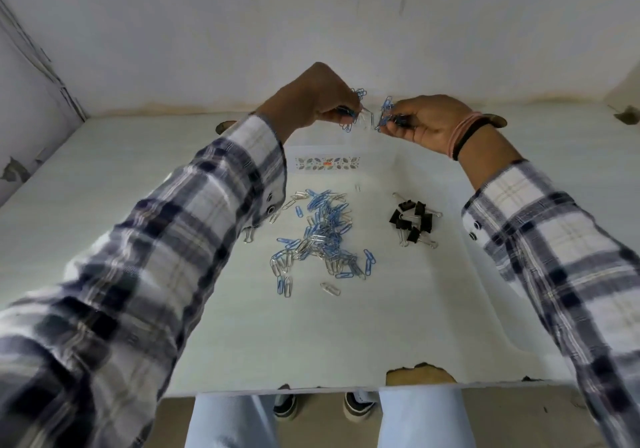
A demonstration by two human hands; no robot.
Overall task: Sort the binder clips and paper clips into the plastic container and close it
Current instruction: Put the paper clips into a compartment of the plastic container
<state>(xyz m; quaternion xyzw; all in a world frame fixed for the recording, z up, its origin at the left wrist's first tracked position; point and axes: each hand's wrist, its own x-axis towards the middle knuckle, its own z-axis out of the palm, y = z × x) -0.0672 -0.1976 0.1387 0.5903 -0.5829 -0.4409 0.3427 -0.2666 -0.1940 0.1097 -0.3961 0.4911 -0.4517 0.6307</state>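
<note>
Both hands are raised above the far part of the table. My left hand (pixel 317 101) grips a tangle of blue and silver paper clips (pixel 356 112). My right hand (pixel 420 122) pinches more blue paper clips (pixel 385 112) together with a black binder clip (pixel 401 121). The two bunches hang close together, linked by silver clips between the hands. On the table below lies a loose pile of blue and silver paper clips (pixel 322 240). To its right sits a small heap of black binder clips (pixel 414 222). No plastic container is in view.
The white table (pixel 415 309) has a chipped front edge and a small patterned sticker (pixel 327 163) near the middle back. A white wall rises right behind the table. My legs and shoes show below the front edge.
</note>
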